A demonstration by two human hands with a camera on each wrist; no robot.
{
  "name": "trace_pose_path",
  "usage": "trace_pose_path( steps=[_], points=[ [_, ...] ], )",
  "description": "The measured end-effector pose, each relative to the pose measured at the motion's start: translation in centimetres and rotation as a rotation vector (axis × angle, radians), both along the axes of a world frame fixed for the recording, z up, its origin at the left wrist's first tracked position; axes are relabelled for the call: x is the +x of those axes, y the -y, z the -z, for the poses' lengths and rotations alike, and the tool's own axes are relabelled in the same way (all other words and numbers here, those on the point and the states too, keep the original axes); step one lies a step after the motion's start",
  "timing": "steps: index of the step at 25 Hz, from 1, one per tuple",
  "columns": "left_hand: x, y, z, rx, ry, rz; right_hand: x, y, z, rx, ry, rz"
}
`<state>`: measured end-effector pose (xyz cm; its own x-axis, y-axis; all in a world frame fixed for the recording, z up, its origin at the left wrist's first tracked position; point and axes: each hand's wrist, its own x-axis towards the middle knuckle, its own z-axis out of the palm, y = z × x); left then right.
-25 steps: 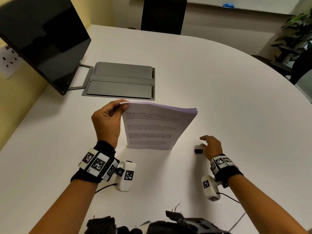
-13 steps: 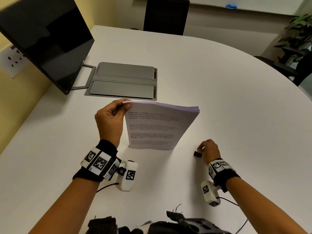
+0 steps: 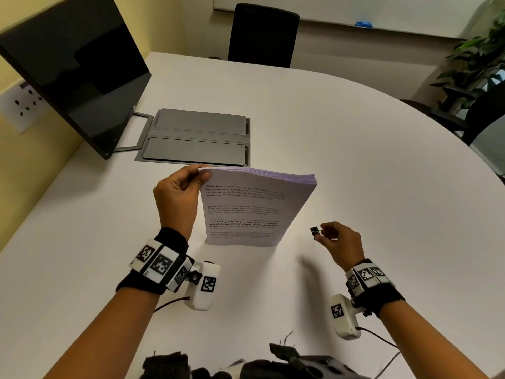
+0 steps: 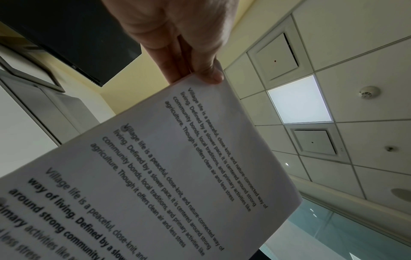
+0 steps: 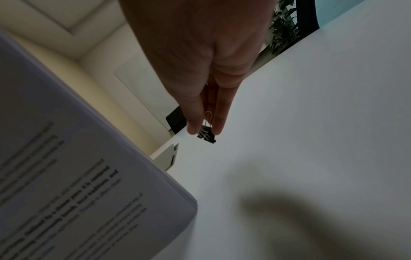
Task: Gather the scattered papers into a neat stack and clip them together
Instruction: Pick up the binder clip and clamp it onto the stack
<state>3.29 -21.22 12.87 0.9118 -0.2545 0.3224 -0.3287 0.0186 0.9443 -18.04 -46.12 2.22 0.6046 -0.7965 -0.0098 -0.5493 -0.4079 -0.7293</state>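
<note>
The right hand (image 3: 340,242) has lifted the clip (image 3: 314,232) off the table (image 3: 355,149), pinching it. The left hand (image 3: 177,198) still grips the upright stack (image 3: 254,209); clipping comes next.

The head view looks down from above at the white table (image 3: 355,160). Both wrist views look up close along the fingers, left toward the ceiling, sharing the paper stack (image 4: 155,176) standing on that table.
</note>
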Motion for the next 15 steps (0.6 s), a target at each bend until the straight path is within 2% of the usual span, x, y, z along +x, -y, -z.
trace_pose_path(
  steps=[2,9,12,15],
  points=[
    [0.1,0.0,0.1,0.001,0.004,0.0,0.2,-0.2,-0.6,-0.047,0.028,0.006],
    [0.2,-0.1,0.2,0.015,0.0,-0.006,0.8,-0.8,-3.6,-0.032,0.151,0.096],
    [0.0,-0.1,0.2,0.012,0.002,-0.003,1.1,-0.7,-4.0,-0.092,0.026,0.055],
    [0.0,-0.2,0.2,0.005,0.007,-0.008,1.2,-0.7,-4.2,-0.041,-0.098,-0.013]
  ],
)
